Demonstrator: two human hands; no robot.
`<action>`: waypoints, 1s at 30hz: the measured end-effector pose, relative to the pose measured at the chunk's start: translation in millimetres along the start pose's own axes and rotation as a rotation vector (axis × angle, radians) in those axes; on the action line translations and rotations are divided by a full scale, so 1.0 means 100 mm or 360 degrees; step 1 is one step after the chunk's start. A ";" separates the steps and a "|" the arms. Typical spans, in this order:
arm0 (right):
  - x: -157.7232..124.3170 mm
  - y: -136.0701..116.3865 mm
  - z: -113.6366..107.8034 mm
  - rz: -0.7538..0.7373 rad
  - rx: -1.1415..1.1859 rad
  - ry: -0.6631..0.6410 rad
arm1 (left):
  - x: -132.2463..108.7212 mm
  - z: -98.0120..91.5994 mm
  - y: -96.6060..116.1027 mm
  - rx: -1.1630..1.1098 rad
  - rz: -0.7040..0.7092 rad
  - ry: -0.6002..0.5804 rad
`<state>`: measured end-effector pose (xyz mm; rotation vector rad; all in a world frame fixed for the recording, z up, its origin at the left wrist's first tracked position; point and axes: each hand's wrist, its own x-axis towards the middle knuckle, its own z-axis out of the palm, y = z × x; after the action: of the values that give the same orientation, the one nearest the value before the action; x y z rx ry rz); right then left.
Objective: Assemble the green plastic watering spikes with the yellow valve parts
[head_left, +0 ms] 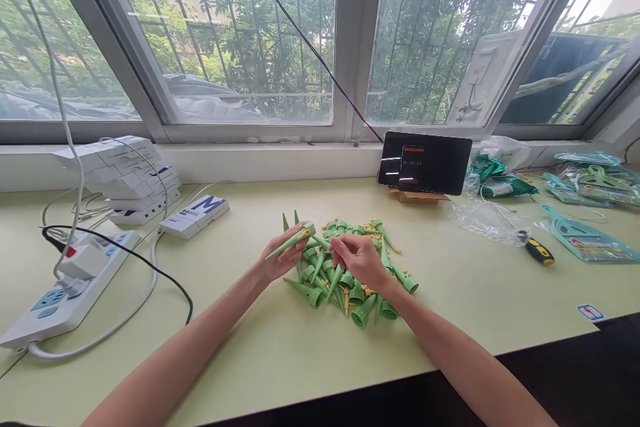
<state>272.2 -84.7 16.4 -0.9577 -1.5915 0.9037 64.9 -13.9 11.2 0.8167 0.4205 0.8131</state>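
Note:
My left hand (280, 257) is closed around a green plastic watering spike (290, 243), which lies slanted across the fingers with its point toward the lower left. A small orange-yellow part shows on the spike near its wide end. My right hand (363, 259) is pinched just right of it, above the pile; its fingertips hide whatever they may hold. Beneath and around both hands lies a heap of green watering spikes (364, 313) with wide ribbed collars and tapered points. Small yellow valve pieces (347, 300) are scattered among them.
A white power strip (70, 297) with cables and stacked white boxes (135, 180) stand at the left. A tablet (450, 163) with a phone (410, 170) leans at the back. A screwdriver (540, 250), clear plastic wrap (493, 221) and packaged blue-green items (590, 233) lie right.

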 end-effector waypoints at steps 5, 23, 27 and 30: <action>0.02 0.00 -0.01 -0.0017 -0.0053 0.0048 | -0.19 -0.12 0.09 0.0051 -0.0031 0.0028; 0.02 0.01 -0.12 -0.0294 -0.0628 -0.0111 | -0.46 -0.17 0.12 0.0115 -0.0001 0.0251; -0.01 0.00 -0.11 -0.0381 -0.0825 -0.0338 | -0.44 -0.05 0.07 0.0136 0.0091 0.0375; -0.03 0.00 -0.09 -0.0385 -0.0927 -0.0399 | -0.42 -0.01 0.04 0.0180 0.0102 0.0397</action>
<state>281.1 -86.8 17.3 -1.0369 -2.1981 0.4010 35.5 -44.6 14.3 0.8396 0.6691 0.9620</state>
